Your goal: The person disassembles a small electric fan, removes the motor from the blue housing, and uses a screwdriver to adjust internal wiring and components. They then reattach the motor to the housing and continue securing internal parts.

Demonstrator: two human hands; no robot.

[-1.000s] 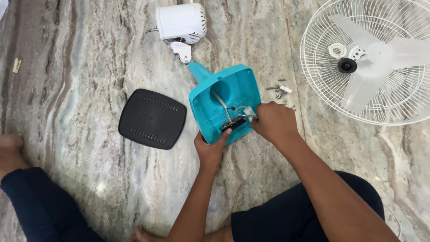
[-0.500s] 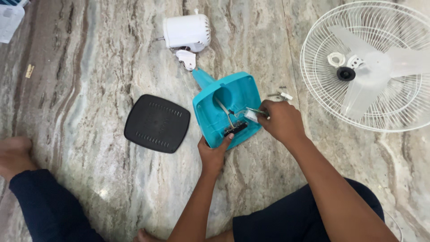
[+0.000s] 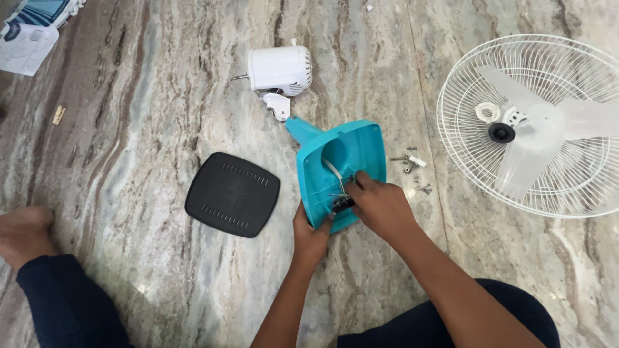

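A teal fan base [image 3: 351, 151] lies upside down on the marble floor, its hollow underside showing white wires and a small black part. My left hand [image 3: 311, 233] grips the base's near edge. My right hand [image 3: 380, 205] reaches into the hollow, fingers closed around the wires and the black part. A white motor housing [image 3: 280, 69] lies just beyond the base's neck.
A black base cover plate [image 3: 233, 194] lies to the left. Loose screws and small parts [image 3: 412, 169] sit right of the base. A white fan guard with translucent blades [image 3: 538, 125] lies at far right. My legs in dark trousers [image 3: 64, 303] frame the near floor.
My right hand has moved from the base's right edge down into the hollow, onto the wiring. The left hand keeps its hold on the near edge. The camera view has shifted slightly.
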